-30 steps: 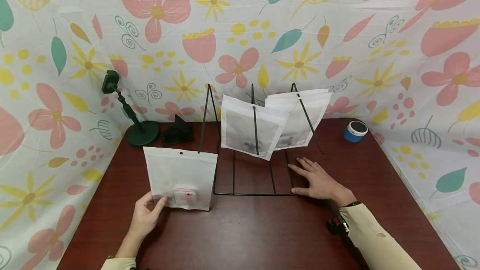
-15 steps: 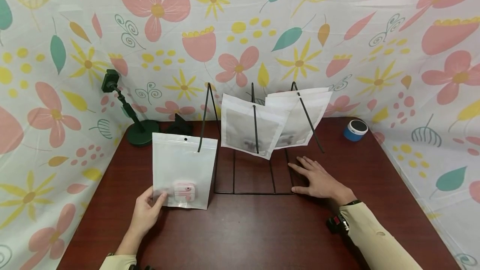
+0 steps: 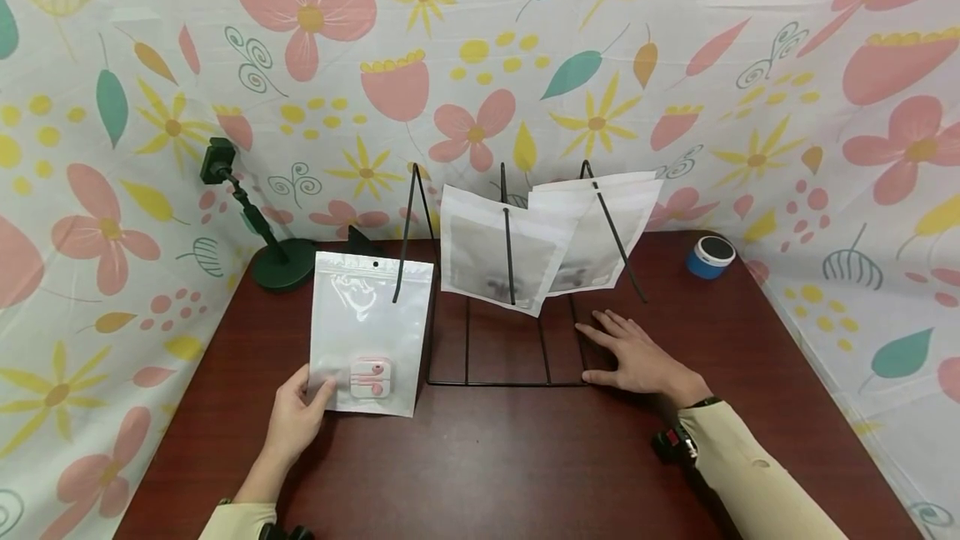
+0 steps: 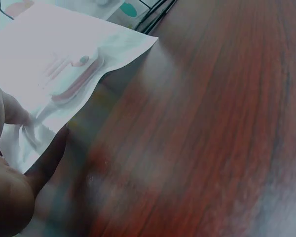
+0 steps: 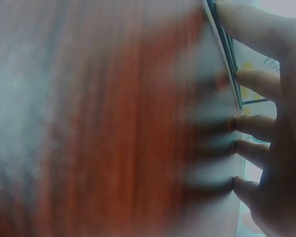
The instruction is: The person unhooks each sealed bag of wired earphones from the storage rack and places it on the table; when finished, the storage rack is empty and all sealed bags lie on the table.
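My left hand (image 3: 294, 419) pinches the lower left edge of a white zip-lock bag (image 3: 337, 315), thumb in front. Through its front shows a pair of pink and white earphones in a small case (image 3: 371, 378). The bag stands upright, facing me, with a round hang hole (image 3: 376, 264) near its top. The left prong of a black wire display rack (image 3: 508, 385) overlaps the bag's upper right part, to the right of the hole. My right hand (image 3: 637, 361) lies with fingers spread, thumb and fingertips at the right side of the rack's base.
Similar white bags hang on the rack's middle prong (image 3: 495, 240) and right prong (image 3: 600, 232). A dark green stand (image 3: 285, 263) is at the back left, a blue and white round device (image 3: 710, 257) at the back right. A flowered cloth surrounds the brown table (image 3: 480, 473).
My left hand has turned the bag to face me more squarely and raised its top slightly, shifting its left edge rightward. My right hand stays at the rack's base.
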`<act>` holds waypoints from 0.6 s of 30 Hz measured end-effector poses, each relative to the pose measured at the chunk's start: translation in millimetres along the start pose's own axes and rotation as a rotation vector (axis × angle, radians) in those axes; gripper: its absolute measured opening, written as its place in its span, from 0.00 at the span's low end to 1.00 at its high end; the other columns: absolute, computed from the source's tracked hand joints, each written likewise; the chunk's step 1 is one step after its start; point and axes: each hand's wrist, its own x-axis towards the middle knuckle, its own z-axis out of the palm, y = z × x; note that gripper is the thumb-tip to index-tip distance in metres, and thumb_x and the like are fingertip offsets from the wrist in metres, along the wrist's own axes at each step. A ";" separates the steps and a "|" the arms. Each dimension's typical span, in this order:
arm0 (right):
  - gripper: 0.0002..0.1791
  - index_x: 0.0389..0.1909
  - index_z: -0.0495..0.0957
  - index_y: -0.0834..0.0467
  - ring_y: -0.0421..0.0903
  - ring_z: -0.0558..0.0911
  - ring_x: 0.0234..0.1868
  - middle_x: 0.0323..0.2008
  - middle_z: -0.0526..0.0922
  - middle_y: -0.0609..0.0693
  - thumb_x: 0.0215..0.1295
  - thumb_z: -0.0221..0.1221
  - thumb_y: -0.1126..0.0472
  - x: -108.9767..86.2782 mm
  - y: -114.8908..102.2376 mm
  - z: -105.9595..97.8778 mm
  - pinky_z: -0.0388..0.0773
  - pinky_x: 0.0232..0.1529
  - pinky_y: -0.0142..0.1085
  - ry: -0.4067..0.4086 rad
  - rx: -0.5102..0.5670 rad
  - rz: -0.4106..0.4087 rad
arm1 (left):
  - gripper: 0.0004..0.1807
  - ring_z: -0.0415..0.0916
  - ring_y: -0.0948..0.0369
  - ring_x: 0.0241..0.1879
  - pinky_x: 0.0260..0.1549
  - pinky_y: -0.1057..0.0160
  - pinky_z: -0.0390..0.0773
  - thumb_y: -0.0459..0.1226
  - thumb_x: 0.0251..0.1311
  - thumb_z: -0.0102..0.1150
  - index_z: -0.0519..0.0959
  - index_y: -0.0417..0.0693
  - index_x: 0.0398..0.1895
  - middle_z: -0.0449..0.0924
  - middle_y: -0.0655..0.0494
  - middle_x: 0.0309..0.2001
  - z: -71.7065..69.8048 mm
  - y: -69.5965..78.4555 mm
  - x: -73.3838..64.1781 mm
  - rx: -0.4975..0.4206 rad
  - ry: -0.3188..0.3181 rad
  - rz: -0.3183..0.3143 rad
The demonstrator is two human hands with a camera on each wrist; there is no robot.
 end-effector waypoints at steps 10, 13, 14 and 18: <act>0.47 0.74 0.61 0.48 0.65 0.52 0.74 0.74 0.56 0.65 0.57 0.59 0.30 -0.9 -0.3 -0.6 0.48 0.68 0.65 -0.002 0.006 0.005 | 0.12 0.78 0.63 0.36 0.34 0.79 0.74 0.20 0.58 0.58 0.79 0.29 0.47 0.84 0.36 0.39 7.1 -29.1 2.8 0.064 0.021 -0.089; 0.47 0.74 0.61 0.48 0.65 0.51 0.75 0.74 0.55 0.64 0.57 0.59 0.30 -1.1 -0.1 -0.5 0.48 0.68 0.65 -0.005 0.006 0.009 | 0.11 0.76 0.66 0.34 0.32 0.78 0.74 0.21 0.58 0.59 0.80 0.31 0.45 0.84 0.38 0.38 8.3 -36.3 3.9 0.061 0.024 -0.103; 0.47 0.74 0.61 0.48 0.65 0.51 0.75 0.74 0.55 0.64 0.57 0.59 0.30 -1.1 -0.1 -0.5 0.48 0.68 0.65 -0.006 0.006 0.009 | 0.11 0.76 0.67 0.33 0.32 0.77 0.74 0.22 0.58 0.59 0.80 0.32 0.45 0.84 0.38 0.38 8.4 -37.4 4.1 0.064 0.024 -0.103; 0.47 0.74 0.61 0.48 0.65 0.51 0.75 0.74 0.55 0.64 0.58 0.59 0.30 0.0 -0.6 -1.1 0.47 0.68 0.65 -0.007 0.012 0.004 | 0.10 0.74 0.70 0.31 0.28 0.75 0.75 0.22 0.58 0.58 0.80 0.32 0.44 0.84 0.38 0.36 9.0 -39.0 5.1 0.095 0.027 -0.104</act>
